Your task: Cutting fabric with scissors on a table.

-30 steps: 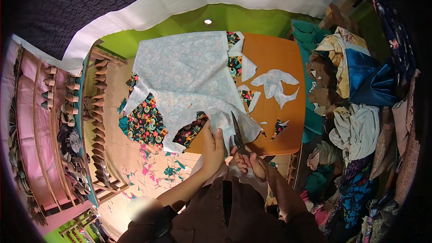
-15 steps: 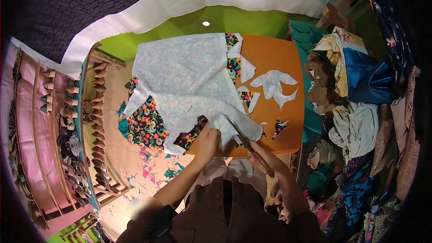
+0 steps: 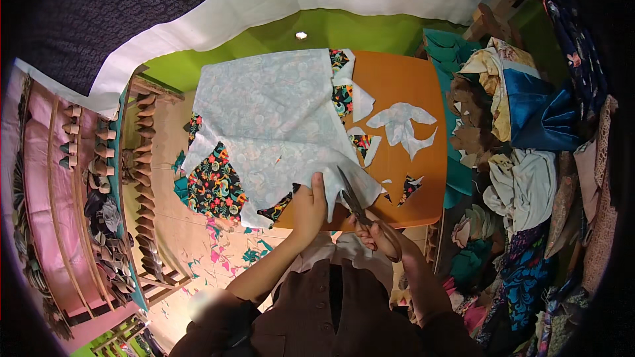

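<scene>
A large piece of patterned fabric (image 3: pixel 264 112) lies over the table with its pale wrong side up; folded parts show a black floral face. At its near edge my left hand (image 3: pixel 308 210) holds the fabric, thumb on top and the other fingers mostly hidden. My right hand (image 3: pixel 376 233) grips dark metal scissors (image 3: pixel 354 201), their blades pointing away from me over the near right corner of the cloth. Right of the fabric lie a pale cut piece (image 3: pixel 402 125) with several lobes and a small floral scrap (image 3: pixel 411 189).
The orange-brown table (image 3: pixel 397 73) has rounded corners. Piled fabrics (image 3: pixel 526 185) crowd the right side, including a blue satin bundle (image 3: pixel 542 109). Racks of shoe-like forms (image 3: pixel 144 178) stand at left. Coloured scraps (image 3: pixel 221 244) litter the floor.
The scissors have drawn back slightly toward me and turned, their blades now clearly visible. My left hand has shifted a little, its thumb now stretched forward over the cloth.
</scene>
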`<control>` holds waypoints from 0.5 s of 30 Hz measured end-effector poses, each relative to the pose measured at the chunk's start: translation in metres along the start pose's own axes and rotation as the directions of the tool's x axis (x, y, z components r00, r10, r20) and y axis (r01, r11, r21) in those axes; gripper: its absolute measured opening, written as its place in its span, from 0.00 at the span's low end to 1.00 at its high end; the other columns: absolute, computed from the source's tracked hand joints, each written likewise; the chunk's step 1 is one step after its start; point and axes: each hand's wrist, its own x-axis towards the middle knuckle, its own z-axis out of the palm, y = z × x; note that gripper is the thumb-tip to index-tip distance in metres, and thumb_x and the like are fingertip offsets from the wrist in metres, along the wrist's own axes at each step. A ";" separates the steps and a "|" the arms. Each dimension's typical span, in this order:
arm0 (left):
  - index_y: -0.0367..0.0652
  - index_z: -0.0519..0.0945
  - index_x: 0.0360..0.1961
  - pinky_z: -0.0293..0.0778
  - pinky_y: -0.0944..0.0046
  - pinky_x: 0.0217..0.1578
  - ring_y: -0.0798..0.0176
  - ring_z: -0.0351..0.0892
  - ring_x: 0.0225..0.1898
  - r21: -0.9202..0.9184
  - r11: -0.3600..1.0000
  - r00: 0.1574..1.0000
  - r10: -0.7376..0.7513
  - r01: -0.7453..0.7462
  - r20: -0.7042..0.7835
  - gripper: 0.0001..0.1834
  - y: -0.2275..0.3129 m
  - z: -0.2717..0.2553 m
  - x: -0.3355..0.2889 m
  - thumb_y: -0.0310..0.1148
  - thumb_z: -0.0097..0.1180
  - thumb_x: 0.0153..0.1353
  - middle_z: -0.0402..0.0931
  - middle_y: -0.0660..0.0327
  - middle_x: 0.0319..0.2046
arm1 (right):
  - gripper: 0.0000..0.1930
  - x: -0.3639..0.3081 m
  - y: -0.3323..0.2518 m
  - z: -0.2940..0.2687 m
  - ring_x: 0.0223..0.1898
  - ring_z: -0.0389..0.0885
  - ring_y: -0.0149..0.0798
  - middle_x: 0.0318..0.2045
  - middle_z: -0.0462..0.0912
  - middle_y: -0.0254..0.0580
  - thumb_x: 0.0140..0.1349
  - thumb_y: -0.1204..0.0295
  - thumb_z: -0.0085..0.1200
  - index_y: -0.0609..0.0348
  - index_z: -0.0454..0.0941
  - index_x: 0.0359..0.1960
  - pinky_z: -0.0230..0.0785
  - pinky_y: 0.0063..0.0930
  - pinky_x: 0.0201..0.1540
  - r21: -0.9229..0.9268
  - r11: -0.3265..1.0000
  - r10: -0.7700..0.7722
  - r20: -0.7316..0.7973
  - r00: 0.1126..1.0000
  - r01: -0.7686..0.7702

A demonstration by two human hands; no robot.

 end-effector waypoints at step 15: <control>0.25 0.55 0.50 0.61 0.63 0.46 0.55 0.66 0.46 -0.276 0.952 0.981 0.168 -0.135 0.100 0.26 0.002 0.001 -0.010 0.38 0.41 0.61 0.65 0.44 0.43 | 0.29 0.006 -0.003 0.002 0.19 0.54 0.19 0.23 0.57 0.27 0.55 0.42 0.38 0.55 0.58 0.46 0.51 0.12 0.23 0.189 0.971 0.144 0.009 0.990 -0.143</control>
